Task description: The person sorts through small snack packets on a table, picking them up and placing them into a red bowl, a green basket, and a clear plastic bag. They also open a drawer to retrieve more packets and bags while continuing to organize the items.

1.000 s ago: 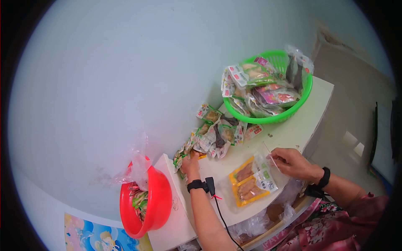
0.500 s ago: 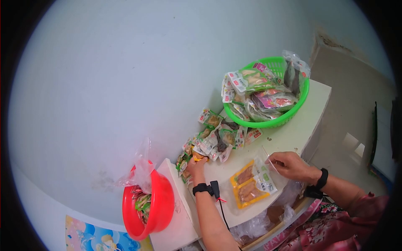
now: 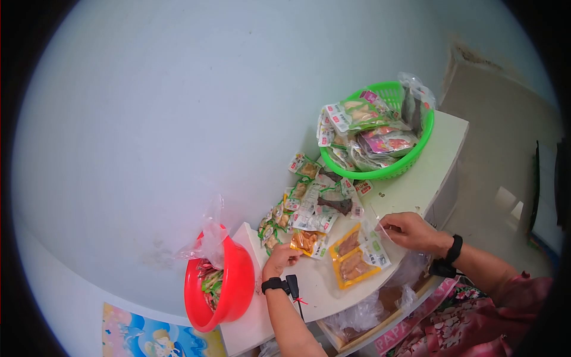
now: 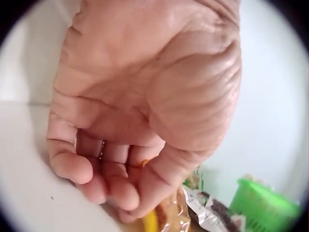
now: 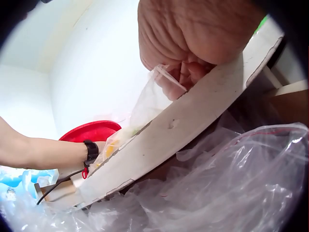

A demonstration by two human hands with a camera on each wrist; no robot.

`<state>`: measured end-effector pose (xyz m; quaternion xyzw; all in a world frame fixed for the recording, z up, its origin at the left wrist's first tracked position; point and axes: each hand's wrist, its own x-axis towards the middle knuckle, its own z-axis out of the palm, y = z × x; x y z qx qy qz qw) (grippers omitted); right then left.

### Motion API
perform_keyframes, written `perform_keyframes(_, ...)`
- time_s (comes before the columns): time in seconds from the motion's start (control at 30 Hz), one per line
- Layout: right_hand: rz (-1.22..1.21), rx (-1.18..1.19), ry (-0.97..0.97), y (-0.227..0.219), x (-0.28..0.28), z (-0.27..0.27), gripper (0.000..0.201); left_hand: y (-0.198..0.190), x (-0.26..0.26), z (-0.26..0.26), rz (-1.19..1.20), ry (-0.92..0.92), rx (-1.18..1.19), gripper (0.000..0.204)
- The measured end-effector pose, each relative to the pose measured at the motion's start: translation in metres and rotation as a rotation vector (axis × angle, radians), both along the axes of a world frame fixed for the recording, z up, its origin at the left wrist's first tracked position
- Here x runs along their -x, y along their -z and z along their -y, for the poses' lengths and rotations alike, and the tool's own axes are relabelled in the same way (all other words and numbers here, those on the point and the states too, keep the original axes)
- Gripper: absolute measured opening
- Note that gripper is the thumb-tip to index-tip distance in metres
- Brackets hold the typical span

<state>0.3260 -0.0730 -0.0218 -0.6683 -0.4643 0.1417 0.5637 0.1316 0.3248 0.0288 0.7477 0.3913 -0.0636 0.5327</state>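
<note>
In the head view my left hand (image 3: 281, 260) pinches the corner of a small yellow-edged snack packet (image 3: 306, 240) with brown food inside. The left wrist view shows thumb and fingertips meeting at that packet's yellow edge (image 4: 151, 222). My right hand (image 3: 414, 231) grips the top edge of a clear plastic bag (image 3: 380, 245), its fingers curled at the bag's mouth (image 5: 170, 77). Inside the bag lie yellow-edged packets (image 3: 355, 266), side by side. Beyond my left hand, several small snack packets (image 3: 334, 205) are heaped against the wall.
A green basket (image 3: 380, 174) full of larger packets stands at the table's far end. On the left is a red basin (image 3: 238, 285) with packets and a clear bag over its rim. Loose clear plastic bags (image 3: 363, 318) fill an open drawer below the tabletop's curved edge.
My left hand has drawn the yellow-edged packet out of the heap towards the near side, and neighbouring packets have shifted. The right hand still holds the bag at about the same place.
</note>
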Motion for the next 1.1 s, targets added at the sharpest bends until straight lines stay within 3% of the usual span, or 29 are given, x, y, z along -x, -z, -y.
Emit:
perform_keyframes(0.13, 0.006, -0.018, 0.000, 0.001, 0.001, 0.000, 0.020, 0.006, -0.014, -0.027, -0.448, 0.074, -0.549, 0.018)
perform_keyframes(0.2, 0.014, -0.014, -0.006, 0.004, -0.001, 0.000, 0.020, 0.009, -0.018, -0.068, -0.522, 0.338, -0.883, 0.018)
perform_keyframes(0.3, 0.039, -0.009, 0.002, 0.008, -0.002, -0.001, 0.020, -0.024, -0.041, -0.026, -0.358, 0.099, -1.262, 0.026)
perform_keyframes(0.47, 0.014, -0.022, -0.007, 0.004, -0.003, 0.001, 0.020, -0.045, -0.091, 0.002, 0.244, 0.095, -1.237, 0.028)
perform_keyframes(0.57, 0.001, -0.026, -0.015, 0.003, -0.003, 0.002, 0.020, -0.027, -0.126, -0.016, 0.344, 0.095, -1.215, 0.023)
perform_keyframes(0.77, -0.016, 0.056, -0.037, 0.002, -0.005, 0.003, 0.021, 0.002, -0.161, -0.053, -0.045, -0.012, -1.253, 0.023)
perform_keyframes(0.87, 0.011, 0.044, -0.038, 0.003, -0.006, 0.002, 0.019, 0.027, -0.165, -0.096, -0.053, 0.047, -1.154, 0.024)
perform_keyframes(0.97, 0.015, 0.046, -0.045, 0.002, -0.006, 0.002, 0.018, 0.033, -0.164, -0.091, 0.157, -0.045, -1.264, 0.024)
perform_keyframes(1.1, 0.039, 0.037, -0.030, 0.008, -0.006, -0.001, 0.017, 0.028, -0.165, -0.093, 0.046, -0.039, -1.165, 0.027)
